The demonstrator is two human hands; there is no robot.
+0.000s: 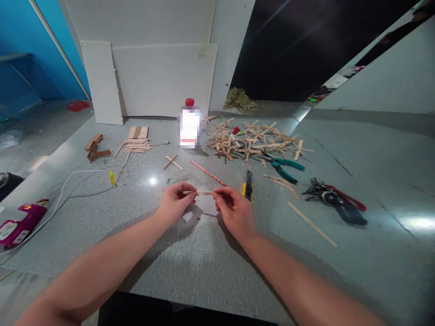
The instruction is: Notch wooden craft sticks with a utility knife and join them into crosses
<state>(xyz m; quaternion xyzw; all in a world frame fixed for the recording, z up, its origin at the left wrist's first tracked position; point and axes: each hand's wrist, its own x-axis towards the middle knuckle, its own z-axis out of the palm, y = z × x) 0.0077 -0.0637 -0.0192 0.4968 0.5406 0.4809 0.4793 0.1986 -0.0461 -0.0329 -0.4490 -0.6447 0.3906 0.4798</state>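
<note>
Between my two hands a thin wooden craft stick (205, 194) is held level above the grey table (190, 253). My left hand (178, 199) pinches its left end, and my right hand (234, 208) pinches the right end. Just beyond them lies a red patterned pencil (208, 173), slanting toward my right hand. A yellow and black utility knife (248, 186) rests right behind my right hand. Two craft sticks crossed in an X (173, 162) lie farther off, ahead of my left hand.
A heap of crossed sticks (251, 140) spreads behind teal-handled pliers (283, 166). A red-capped bottle (189, 127) stands at the back, left of the heap. Bundled sticks (137, 138) and a white cable (91, 171) are left; keys (322, 194) and a loose stick (312, 224) lie right.
</note>
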